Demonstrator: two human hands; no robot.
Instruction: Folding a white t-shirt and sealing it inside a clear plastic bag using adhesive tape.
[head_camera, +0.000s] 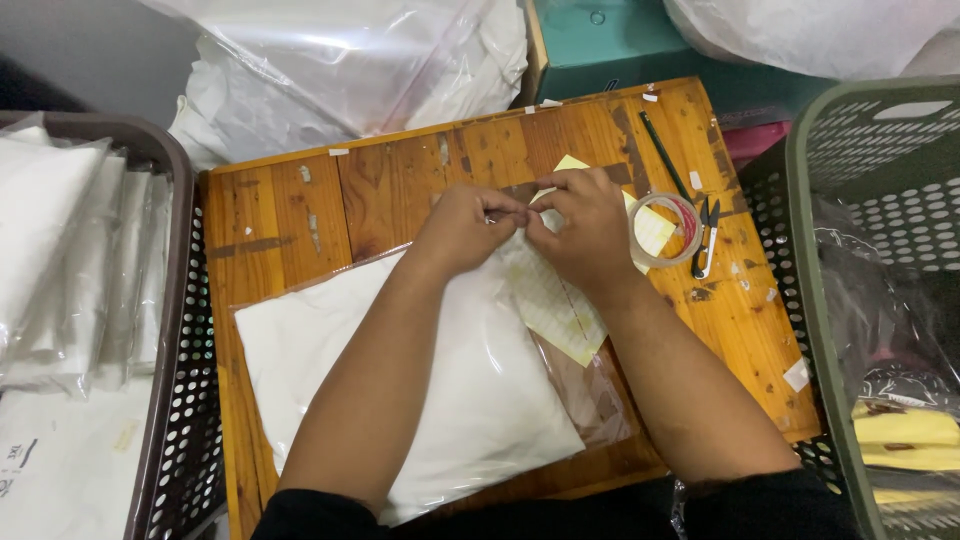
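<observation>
A clear plastic bag holding a folded white cloth (420, 380) is laid on the worn orange wooden table (290, 215), its far corner pinched between the closed fingertips of the left hand (465, 225) and the right hand (585, 225), which are met just above it. A pale yellow printed paper sheet (555, 305) is lain under the right wrist. A roll of clear tape (662, 230) and small black snips (708, 235) are placed to the right, a brown perforated basket (175, 400) at the left and a green perforated basket (830, 300) at the right.
</observation>
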